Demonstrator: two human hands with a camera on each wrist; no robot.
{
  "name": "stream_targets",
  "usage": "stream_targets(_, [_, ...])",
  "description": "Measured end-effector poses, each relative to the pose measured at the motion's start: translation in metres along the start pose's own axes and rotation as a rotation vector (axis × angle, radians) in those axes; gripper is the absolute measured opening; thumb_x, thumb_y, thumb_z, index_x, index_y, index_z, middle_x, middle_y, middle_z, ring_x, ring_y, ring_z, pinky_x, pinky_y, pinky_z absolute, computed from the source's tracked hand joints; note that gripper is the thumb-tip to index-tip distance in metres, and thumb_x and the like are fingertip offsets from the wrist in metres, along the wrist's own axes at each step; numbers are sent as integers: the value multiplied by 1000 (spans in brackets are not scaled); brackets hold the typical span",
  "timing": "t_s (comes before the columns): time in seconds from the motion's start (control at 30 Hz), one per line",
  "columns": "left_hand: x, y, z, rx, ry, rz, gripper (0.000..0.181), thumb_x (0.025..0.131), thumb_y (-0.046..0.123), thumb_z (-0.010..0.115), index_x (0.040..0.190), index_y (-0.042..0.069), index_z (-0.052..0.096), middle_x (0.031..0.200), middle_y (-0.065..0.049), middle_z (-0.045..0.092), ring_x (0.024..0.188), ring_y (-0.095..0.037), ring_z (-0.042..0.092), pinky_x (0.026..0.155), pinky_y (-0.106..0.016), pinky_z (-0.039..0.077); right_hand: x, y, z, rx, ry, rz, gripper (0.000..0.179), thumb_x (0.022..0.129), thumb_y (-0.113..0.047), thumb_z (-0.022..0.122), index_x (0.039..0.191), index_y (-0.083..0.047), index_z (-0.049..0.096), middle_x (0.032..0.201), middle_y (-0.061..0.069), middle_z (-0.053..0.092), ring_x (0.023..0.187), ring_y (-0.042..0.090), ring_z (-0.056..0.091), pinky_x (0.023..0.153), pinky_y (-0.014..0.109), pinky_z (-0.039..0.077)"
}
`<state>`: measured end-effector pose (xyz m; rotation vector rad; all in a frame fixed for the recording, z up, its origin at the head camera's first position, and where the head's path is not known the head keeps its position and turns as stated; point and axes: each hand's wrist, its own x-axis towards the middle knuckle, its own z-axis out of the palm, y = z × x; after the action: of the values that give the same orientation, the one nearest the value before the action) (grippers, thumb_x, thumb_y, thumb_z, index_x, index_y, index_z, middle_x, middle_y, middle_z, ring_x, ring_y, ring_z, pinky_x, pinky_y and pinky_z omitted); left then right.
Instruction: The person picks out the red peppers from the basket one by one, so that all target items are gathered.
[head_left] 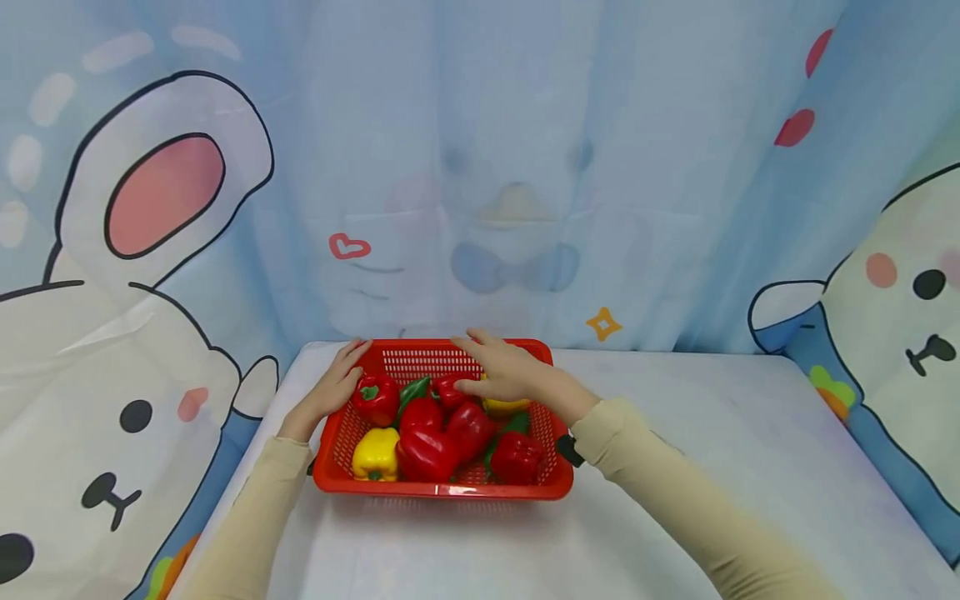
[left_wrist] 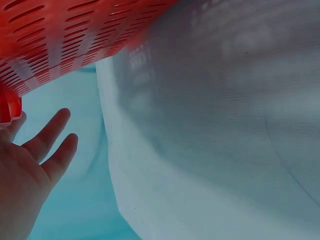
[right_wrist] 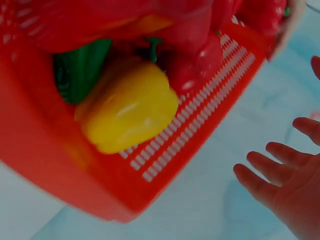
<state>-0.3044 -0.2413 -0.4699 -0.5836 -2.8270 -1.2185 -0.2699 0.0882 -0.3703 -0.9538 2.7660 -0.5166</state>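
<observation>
A red plastic basket [head_left: 444, 491] with slotted walls holds several red bell peppers [head_left: 427, 455], a yellow bell pepper [head_left: 376, 456] at front left and green ones [head_left: 415, 389] among them. My left hand [head_left: 335, 390] lies along the basket's left rim, beside a red bell pepper [head_left: 377, 402]; in the left wrist view its fingers [left_wrist: 48, 134] spread by the basket corner. Over the right back part of the basket, my right hand [head_left: 504, 369] reaches with straight, parted fingers and nothing in its grasp. Beneath it, another yellow bell pepper [right_wrist: 130, 107] is partly hidden in the head view.
The basket stands on a table under a white cloth [head_left: 660, 417], near its back edge. Behind hangs a light blue curtain [head_left: 517, 125] printed with cartoon animals. A dark wrist strap [head_left: 569, 450] sits by the basket's right side.
</observation>
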Motion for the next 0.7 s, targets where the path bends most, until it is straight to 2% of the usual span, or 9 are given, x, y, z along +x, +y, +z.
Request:
stream_targets(0.2, [-3, 1, 0, -44, 30, 8, 55, 99, 2, 28, 154, -3, 27, 160, -26, 11, 146, -45, 13, 113, -62, 15, 26, -33, 8, 6, -92, -51, 75, 96, -42, 60, 157, -13, 27, 160, 16, 23, 140, 32, 38, 109, 49, 36])
stream_targets(0.33, [-5, -2, 1, -59, 44, 24, 53, 101, 1, 26, 153, -5, 26, 159, -27, 12, 145, -46, 13, 113, -63, 14, 45, -50, 18, 23, -132, -81, 77, 96, -42, 60, 158, -13, 25, 161, 16, 22, 141, 31, 36, 111, 47, 34])
stream_targets(0.53, [-8, -4, 2, -98, 29, 37, 51, 104, 4, 27, 153, -6, 24, 160, -27, 9, 145, -47, 11, 112, -66, 13, 64, -60, 39, 74, -188, -70, 79, 96, -41, 60, 158, -10, 22, 161, 12, 26, 148, 28, 22, 114, 45, 28])
stream_targets(0.7, [-9, -4, 3, -134, 23, 58, 49, 105, 4, 29, 152, -8, 24, 159, -29, 8, 144, -49, 10, 111, -67, 12, 71, -61, 54, 98, -206, -52, 79, 94, -40, 64, 156, -8, 28, 157, 8, 35, 147, 27, 23, 114, 44, 29])
